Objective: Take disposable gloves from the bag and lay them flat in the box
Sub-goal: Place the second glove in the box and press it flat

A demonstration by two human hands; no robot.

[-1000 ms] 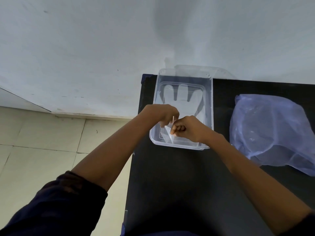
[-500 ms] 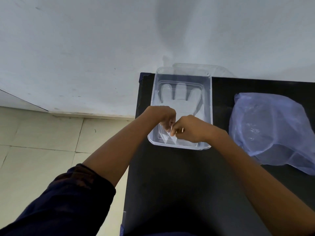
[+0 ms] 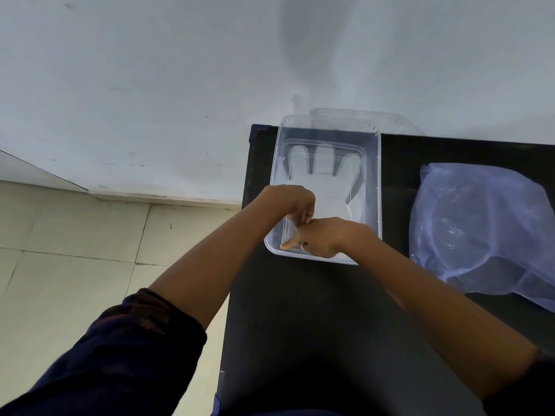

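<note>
A clear plastic box (image 3: 377,181) stands at the far left corner of the black table (image 3: 315,325). A translucent glove (image 3: 326,175) lies flat inside it, fingers pointing away from me. My left hand (image 3: 292,202) is over the box's near end with its fingers curled down and pinched on the glove's cuff. My right hand (image 3: 326,238) touches it from the right; its forefinger stretches left along the cuff at the box floor, the other fingers curled, the thumb hidden. A bluish translucent bag (image 3: 480,229) of gloves lies to the right of the box.
A clear lid (image 3: 396,120) rests behind the box against the white wall. The table's left edge runs just beside the box, with tiled floor (image 3: 75,250) below. Bare black tabletop lies between me and the box.
The lifted cuff has come down to the box floor. My hands have sunk lower into the box's near end, and my right forefinger has stretched out to the left.
</note>
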